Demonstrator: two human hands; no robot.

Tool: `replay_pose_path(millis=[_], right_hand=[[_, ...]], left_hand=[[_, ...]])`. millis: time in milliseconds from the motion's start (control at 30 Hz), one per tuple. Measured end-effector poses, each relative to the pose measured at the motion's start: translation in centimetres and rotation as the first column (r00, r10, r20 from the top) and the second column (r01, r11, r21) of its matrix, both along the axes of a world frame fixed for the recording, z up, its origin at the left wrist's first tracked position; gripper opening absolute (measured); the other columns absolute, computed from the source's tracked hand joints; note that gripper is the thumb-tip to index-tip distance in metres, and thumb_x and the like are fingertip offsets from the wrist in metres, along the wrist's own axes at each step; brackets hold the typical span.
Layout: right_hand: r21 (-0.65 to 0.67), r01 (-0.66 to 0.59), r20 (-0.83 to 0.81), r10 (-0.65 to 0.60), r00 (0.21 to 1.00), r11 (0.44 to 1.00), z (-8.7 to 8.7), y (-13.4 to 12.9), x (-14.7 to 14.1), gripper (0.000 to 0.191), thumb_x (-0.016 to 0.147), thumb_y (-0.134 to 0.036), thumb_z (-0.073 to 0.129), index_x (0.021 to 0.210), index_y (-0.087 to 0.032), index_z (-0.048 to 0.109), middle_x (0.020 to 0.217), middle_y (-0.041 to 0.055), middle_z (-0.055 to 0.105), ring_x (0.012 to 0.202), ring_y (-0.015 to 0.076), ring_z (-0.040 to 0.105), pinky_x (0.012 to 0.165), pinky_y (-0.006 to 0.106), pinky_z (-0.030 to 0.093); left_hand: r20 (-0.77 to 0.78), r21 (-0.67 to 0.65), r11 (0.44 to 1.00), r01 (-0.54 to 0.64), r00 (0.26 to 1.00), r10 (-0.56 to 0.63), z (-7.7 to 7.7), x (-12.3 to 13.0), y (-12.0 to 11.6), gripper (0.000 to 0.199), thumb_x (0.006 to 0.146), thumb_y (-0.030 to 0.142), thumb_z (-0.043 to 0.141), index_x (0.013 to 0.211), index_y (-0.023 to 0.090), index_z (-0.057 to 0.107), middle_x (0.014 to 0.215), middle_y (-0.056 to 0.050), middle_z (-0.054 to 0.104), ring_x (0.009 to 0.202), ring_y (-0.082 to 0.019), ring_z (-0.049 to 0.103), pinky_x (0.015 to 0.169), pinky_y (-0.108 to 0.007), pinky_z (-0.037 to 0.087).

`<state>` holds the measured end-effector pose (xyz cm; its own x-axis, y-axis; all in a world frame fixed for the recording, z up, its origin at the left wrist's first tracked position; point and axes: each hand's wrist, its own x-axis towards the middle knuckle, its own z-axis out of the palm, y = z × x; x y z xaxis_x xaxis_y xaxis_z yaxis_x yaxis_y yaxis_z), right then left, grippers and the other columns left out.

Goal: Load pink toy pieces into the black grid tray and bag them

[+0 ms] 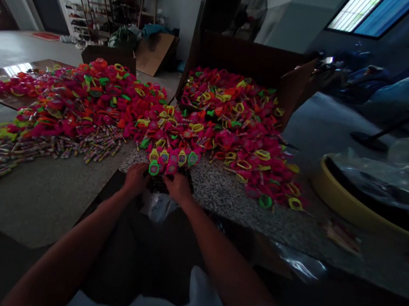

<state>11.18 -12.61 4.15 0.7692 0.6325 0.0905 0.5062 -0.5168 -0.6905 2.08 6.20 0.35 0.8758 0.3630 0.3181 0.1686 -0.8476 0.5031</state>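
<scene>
A dark holder [159, 184] lies at the table's front edge, with several toy watches set along its far side. My left hand [136, 179] is at its left end, fingers curled, close beside a green toy watch [153, 167]; whatever the fingers hold is hidden. From the right, my right hand [178, 187] reaches in with its fingertips closed at the lower end of a pink toy watch [172, 165]. Yellow [182, 157] and green toy watches sit around it. Just behind lies a large heap of pink, orange, yellow and green toy watches [120, 93].
Many small patterned sticks [63, 143] spread along the heap's left front. An open cardboard box [253, 53] full of toy watches stands behind. To the right is a yellow basin [340, 193] with clear plastic bags. Clear film [157, 207] hangs below my hands.
</scene>
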Motion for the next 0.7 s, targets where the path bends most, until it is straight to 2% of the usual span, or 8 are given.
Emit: replay_pose_path(millis=[233, 433, 567, 700], right_hand=[[-0.158, -0.087, 0.098, 0.104, 0.99, 0.984, 1.0, 0.2, -0.4, 0.025, 0.104, -0.03, 0.064, 0.118, -0.017, 0.079, 0.114, 0.0118, 0.081, 0.111, 0.0251, 0.074, 0.091, 0.027, 0.049], [-0.25, -0.116, 0.104, 0.146, 0.984, 0.961, 1.5, 0.5, -0.5, 0.025, 0.103, -0.03, 0.065, 0.118, -0.015, 0.079, 0.115, 0.0144, 0.08, 0.113, 0.0262, 0.073, 0.092, 0.027, 0.047], [-0.247, -0.098, 0.095, 0.125, 0.988, 0.964, 1.9, 0.8, -0.8, 0.026, 0.104, -0.03, 0.064, 0.118, -0.015, 0.079, 0.118, 0.0154, 0.08, 0.115, 0.0268, 0.073, 0.094, 0.027, 0.048], [-0.115, -0.23, -0.052, 0.225, 0.973, 0.966, 2.8, -0.4, 0.0, 0.022, 0.098, -0.02, 0.066, 0.115, -0.018, 0.08, 0.112, 0.0079, 0.082, 0.106, 0.0225, 0.075, 0.089, 0.025, 0.051]], left_hand=[[-0.004, -0.004, 1.0, 0.005, 1.0, -0.005, 0.1, 0.0, 0.0, 0.032, 0.088, 0.021, 0.064, 0.118, 0.023, 0.077, 0.127, -0.01, 0.077, 0.121, -0.032, 0.068, 0.111, -0.049, 0.05], [-0.013, 0.005, 1.0, 0.013, 1.0, -0.013, -0.1, 0.0, 0.2, 0.033, 0.089, 0.022, 0.064, 0.119, 0.022, 0.077, 0.129, -0.011, 0.077, 0.122, -0.032, 0.067, 0.111, -0.049, 0.05], [-0.011, 0.015, 1.0, 0.023, 1.0, -0.022, 0.0, -0.1, 0.2, 0.033, 0.089, 0.021, 0.063, 0.118, 0.022, 0.077, 0.128, -0.012, 0.076, 0.122, -0.032, 0.067, 0.111, -0.049, 0.05], [0.002, 0.024, 0.999, 0.028, 1.0, -0.029, 0.0, -0.2, 0.2, 0.028, 0.089, 0.023, 0.063, 0.112, 0.021, 0.079, 0.126, -0.013, 0.077, 0.121, -0.034, 0.068, 0.109, -0.051, 0.05]])
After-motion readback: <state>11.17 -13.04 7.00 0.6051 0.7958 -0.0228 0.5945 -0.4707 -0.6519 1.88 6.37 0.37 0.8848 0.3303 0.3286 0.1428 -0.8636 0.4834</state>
